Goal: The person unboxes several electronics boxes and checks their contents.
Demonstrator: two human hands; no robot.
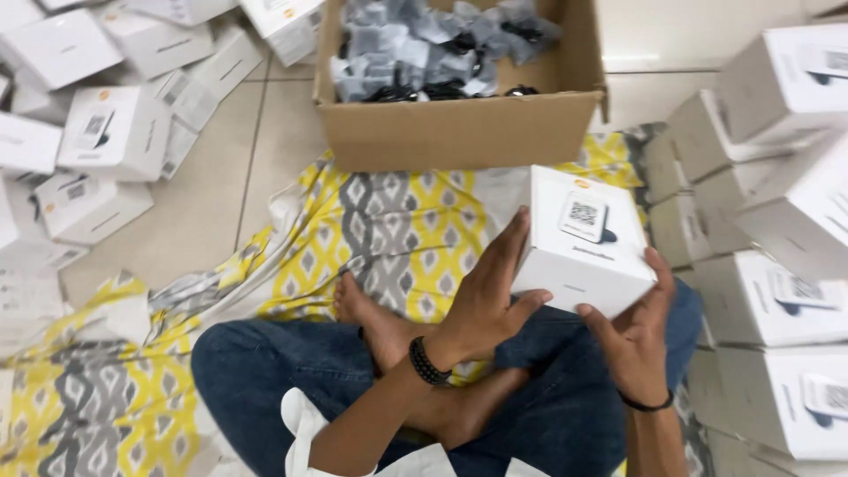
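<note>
Both hands hold one white box [583, 243] over the person's crossed legs, at about 3 o'clock from the middle of the view. Left hand [488, 300] lies with flat fingers against the box's left side wall, thumb under the front edge; a black bead bracelet [427, 361] sits on that wrist. Right hand [638, 329] supports the box from below at its front right corner, fingers curled up along the right side, with a thin black band [647, 405] on the wrist. The box is tilted, and its top shows a printed label. At 12 o'clock an open cardboard carton [459, 131] stands on the floor, filled with small grey bags and black parts. A yellow and grey patterned cloth [389, 238] lies under the person. At 3 o'clock stacked white boxes [777, 230] stand just beside the right knee; at 10 o'clock more white boxes [106, 124] lie scattered on the tile floor [221, 203].
</note>
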